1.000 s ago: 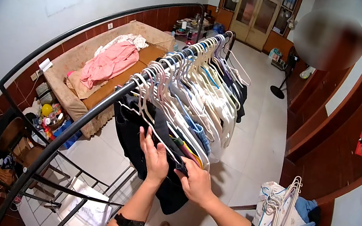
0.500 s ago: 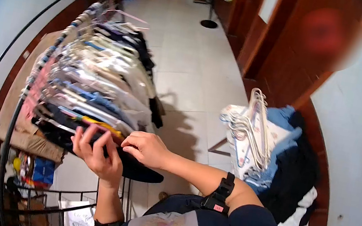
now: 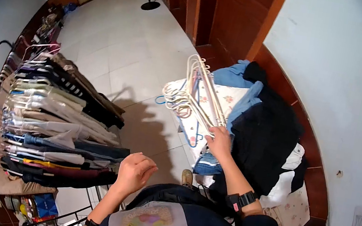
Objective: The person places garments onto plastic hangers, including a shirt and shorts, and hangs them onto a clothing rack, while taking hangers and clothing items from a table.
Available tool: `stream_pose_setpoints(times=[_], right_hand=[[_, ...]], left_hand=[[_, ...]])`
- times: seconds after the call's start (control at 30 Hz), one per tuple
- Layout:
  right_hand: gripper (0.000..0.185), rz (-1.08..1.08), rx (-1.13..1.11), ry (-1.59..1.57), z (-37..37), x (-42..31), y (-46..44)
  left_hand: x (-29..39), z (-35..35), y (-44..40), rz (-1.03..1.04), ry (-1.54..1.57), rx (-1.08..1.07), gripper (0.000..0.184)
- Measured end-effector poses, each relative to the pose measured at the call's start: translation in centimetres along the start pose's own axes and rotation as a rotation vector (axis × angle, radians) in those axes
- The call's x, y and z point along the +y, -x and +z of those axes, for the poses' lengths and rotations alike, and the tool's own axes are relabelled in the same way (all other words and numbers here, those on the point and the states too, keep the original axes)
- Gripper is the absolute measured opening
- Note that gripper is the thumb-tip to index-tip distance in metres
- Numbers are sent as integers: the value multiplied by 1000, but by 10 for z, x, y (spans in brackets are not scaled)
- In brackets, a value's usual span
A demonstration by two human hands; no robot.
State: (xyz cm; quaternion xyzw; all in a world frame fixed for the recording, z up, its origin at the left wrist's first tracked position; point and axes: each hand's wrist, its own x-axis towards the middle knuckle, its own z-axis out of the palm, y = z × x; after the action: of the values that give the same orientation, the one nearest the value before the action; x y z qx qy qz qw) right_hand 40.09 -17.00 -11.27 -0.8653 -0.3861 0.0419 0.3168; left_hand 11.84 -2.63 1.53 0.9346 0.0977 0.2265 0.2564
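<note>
With our right grip (image 3: 219, 144) we touch the near end of the pale hangers (image 3: 212, 98), but we cannot tell if it is closed around them. These hangers lie in a bunch just ahead of this grip, upon a floral cloth (image 3: 229, 94). To the right of the same grip we see black clothes (image 3: 265, 128). Our left grip (image 3: 134, 172) is released, its fingers loosely bent, and the hanging clothes (image 3: 63, 121) are to its left.
</note>
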Motion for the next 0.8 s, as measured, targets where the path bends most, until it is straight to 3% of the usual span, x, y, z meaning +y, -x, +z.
stream_pose_setpoints(times=[0.1, 0.2, 0.3, 0.37, 0.43, 0.47, 0.53, 0.57, 0.63, 0.67, 0.73, 0.77, 0.8], right_hand=[[54, 231, 59, 250, -41, 33, 5], [46, 359, 124, 411, -53, 64, 17], [42, 489, -57, 185, -55, 108, 32], [37, 509, -12, 61, -57, 122, 46], [24, 570, 53, -217, -78, 108, 50], [24, 581, 68, -218, -82, 102, 52], [28, 396, 242, -838, -91, 84, 55], [29, 353, 252, -961, -98, 67, 57], [27, 306, 281, -1059, -114, 30, 56], [22, 230, 255, -1053, -118, 14, 57], [20, 142, 160, -947, -116, -8, 66], [18, 95, 172, -921, -119, -21, 70], [17, 50, 183, -894, -122, -32, 74]], left_hand=[[19, 29, -32, 2, 98, -76, 11], [30, 57, -57, 60, 147, -141, 12], [38, 79, -72, 39, 197, -288, 17], [37, 96, -80, 2, 234, -388, 20], [31, 119, -87, -52, 370, -583, 47], [31, 129, -90, -37, 370, -594, 47], [37, 150, -101, -132, 529, -700, 94], [36, 163, -104, -115, 527, -714, 94], [38, 189, -112, -66, 806, -724, 129], [44, 194, -117, 46, 802, -654, 135], [60, 187, -125, -176, 987, -813, 119], [63, 186, -129, -89, 743, -886, 96], [69, 180, -131, -155, 758, -928, 74]])
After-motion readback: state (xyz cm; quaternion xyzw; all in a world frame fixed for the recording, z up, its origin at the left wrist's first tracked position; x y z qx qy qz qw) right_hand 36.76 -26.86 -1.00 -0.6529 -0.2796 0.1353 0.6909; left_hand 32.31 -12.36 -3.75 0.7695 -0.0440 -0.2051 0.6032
